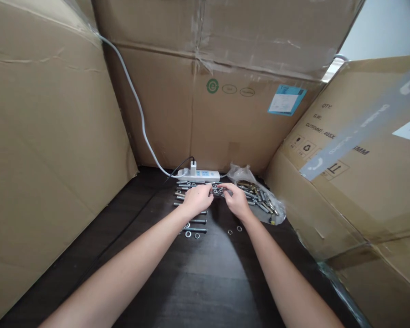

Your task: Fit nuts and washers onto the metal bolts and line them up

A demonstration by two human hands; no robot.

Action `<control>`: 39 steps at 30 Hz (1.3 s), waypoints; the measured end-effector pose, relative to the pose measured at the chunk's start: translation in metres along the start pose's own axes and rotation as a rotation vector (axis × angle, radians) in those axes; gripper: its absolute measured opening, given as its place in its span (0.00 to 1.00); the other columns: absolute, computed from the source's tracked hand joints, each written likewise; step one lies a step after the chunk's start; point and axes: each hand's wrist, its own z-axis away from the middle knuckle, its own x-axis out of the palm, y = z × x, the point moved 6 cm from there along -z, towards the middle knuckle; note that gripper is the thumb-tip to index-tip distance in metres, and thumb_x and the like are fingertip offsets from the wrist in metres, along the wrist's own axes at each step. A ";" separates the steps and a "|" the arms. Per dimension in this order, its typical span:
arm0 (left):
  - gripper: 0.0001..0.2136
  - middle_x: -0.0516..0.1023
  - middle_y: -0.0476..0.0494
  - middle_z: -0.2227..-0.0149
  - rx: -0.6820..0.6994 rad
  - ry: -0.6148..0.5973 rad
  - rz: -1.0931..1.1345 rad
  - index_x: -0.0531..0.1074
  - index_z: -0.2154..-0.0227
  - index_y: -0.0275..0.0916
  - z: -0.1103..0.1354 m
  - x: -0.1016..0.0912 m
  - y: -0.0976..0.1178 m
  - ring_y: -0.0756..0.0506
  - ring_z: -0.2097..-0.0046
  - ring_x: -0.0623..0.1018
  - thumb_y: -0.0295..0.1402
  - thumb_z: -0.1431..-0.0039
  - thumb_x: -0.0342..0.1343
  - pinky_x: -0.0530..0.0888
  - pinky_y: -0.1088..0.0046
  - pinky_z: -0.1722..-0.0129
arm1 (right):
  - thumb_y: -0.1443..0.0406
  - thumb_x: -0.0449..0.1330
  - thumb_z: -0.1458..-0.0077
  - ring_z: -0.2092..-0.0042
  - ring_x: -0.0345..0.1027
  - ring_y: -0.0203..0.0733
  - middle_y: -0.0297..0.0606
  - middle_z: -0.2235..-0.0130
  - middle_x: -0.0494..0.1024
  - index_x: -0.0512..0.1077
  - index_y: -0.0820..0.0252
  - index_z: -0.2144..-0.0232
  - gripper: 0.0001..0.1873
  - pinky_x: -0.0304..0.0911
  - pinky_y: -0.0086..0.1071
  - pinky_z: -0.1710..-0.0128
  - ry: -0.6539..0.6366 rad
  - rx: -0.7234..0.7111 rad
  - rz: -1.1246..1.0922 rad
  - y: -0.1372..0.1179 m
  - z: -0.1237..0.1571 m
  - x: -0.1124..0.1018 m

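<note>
Steel bolt (216,188) is being pinched between the left hand (198,199) and right hand (237,200), both closed on it above the bench (205,273); steadying one end is probably helping.

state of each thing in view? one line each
left hand: fingers closed on a bolt
right hand: pinching the same bolt
bolt: held between both hands
plastic bag: open, hardware inside
power strip: white plug inserted
loose washers: flat on table
</note>
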 end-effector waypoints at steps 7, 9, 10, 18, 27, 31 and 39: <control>0.11 0.77 0.39 0.59 0.038 -0.041 -0.086 0.70 0.59 0.39 -0.010 0.012 0.002 0.40 0.57 0.76 0.35 0.42 0.48 0.69 0.66 0.57 | 0.72 0.49 0.46 0.54 0.70 0.40 0.40 0.57 0.77 0.74 0.60 0.59 0.17 0.64 0.35 0.52 -0.016 0.009 -0.009 0.018 0.002 0.008; 0.12 0.76 0.39 0.58 0.041 -0.051 -0.102 0.70 0.58 0.38 -0.012 0.014 0.003 0.40 0.56 0.76 0.34 0.42 0.48 0.69 0.66 0.57 | 0.73 0.50 0.47 0.56 0.70 0.40 0.39 0.59 0.77 0.75 0.59 0.60 0.17 0.64 0.35 0.53 -0.034 0.008 0.021 0.022 0.005 0.007; 0.12 0.76 0.38 0.58 0.042 -0.056 -0.108 0.70 0.58 0.38 -0.013 0.015 0.003 0.40 0.56 0.75 0.34 0.42 0.48 0.69 0.65 0.56 | 0.74 0.50 0.47 0.57 0.70 0.40 0.39 0.60 0.77 0.76 0.59 0.61 0.17 0.64 0.35 0.53 -0.046 0.007 0.041 0.023 0.006 0.007; 0.12 0.75 0.35 0.57 0.046 -0.069 -0.147 0.71 0.58 0.36 -0.023 0.018 0.003 0.39 0.54 0.75 0.30 0.43 0.48 0.69 0.64 0.55 | 0.75 0.54 0.51 0.58 0.67 0.44 0.40 0.63 0.75 0.76 0.57 0.64 0.16 0.61 0.38 0.54 -0.057 0.020 0.200 0.035 0.011 0.008; 0.13 0.74 0.35 0.58 0.104 -0.025 -0.170 0.68 0.56 0.35 -0.022 0.018 0.004 0.38 0.56 0.75 0.31 0.41 0.45 0.69 0.62 0.56 | 0.73 0.53 0.50 0.58 0.65 0.44 0.40 0.63 0.74 0.73 0.59 0.66 0.12 0.61 0.37 0.55 0.000 0.015 0.252 0.033 0.009 0.006; 0.13 0.73 0.35 0.56 0.237 -0.044 -0.172 0.68 0.57 0.35 -0.011 0.024 0.023 0.40 0.54 0.73 0.28 0.41 0.43 0.68 0.64 0.54 | 0.74 0.50 0.48 0.58 0.63 0.45 0.41 0.64 0.73 0.73 0.60 0.66 0.13 0.59 0.37 0.54 0.058 0.016 0.258 0.029 0.010 0.001; 0.11 0.74 0.32 0.60 0.473 -0.179 -0.177 0.71 0.64 0.31 -0.006 0.051 0.051 0.39 0.57 0.74 0.22 0.46 0.46 0.70 0.63 0.55 | 0.77 0.48 0.53 0.61 0.61 0.45 0.39 0.68 0.72 0.72 0.60 0.69 0.16 0.58 0.37 0.58 0.153 0.065 0.273 0.035 0.010 -0.008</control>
